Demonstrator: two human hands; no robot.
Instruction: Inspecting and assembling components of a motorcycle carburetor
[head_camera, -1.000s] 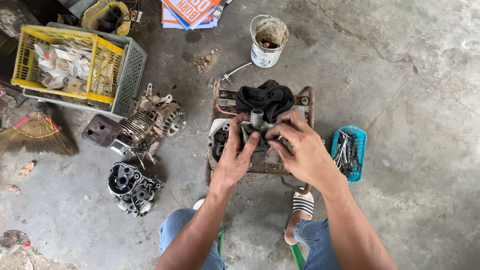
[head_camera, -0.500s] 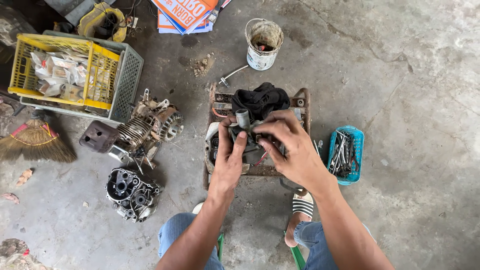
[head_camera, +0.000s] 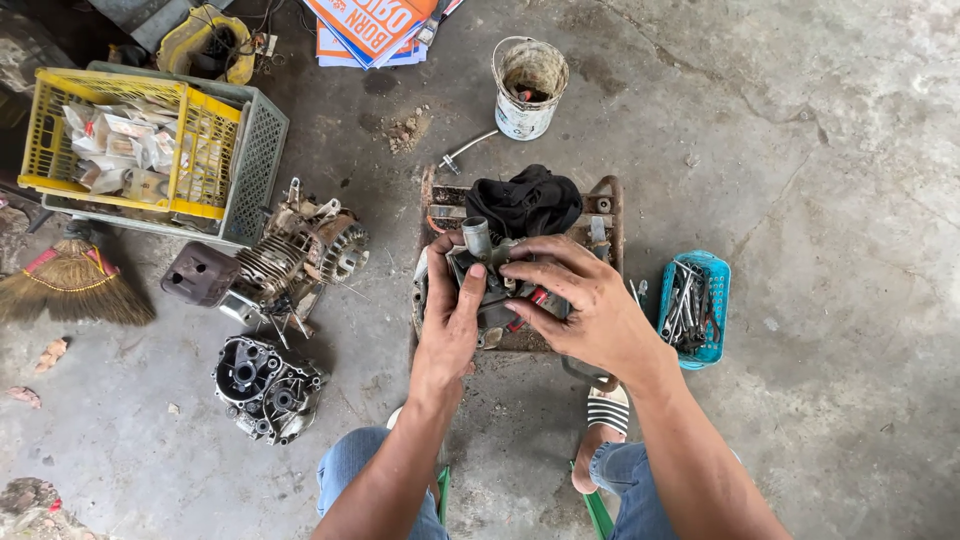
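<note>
Head view: both hands (head_camera: 530, 310) grip a greasy, lumpy metal carburetor (head_camera: 487, 262).

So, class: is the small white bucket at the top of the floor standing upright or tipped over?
Upright. The white bucket stands on the concrete floor with its round open mouth facing the camera, dark contents visible inside.

Metal part (head_camera: 490, 275) on low stand (head_camera: 610, 215): largely covered by left hand (head_camera: 450, 325) and right hand (head_camera: 585, 305); its shape cannot be made out.
Red-handled item (head_camera: 533, 300): only a short stretch shows under the right fingers; kind not determinable.
Stand top: rear portion concealed by black cloth (head_camera: 525, 200).
Blue tray (head_camera: 697, 308): contents too small to identify singly.
Broom (head_camera: 70, 285): handle cut off at left edge.
Printed sheets (head_camera: 375, 25): cut off at top edge.
</note>
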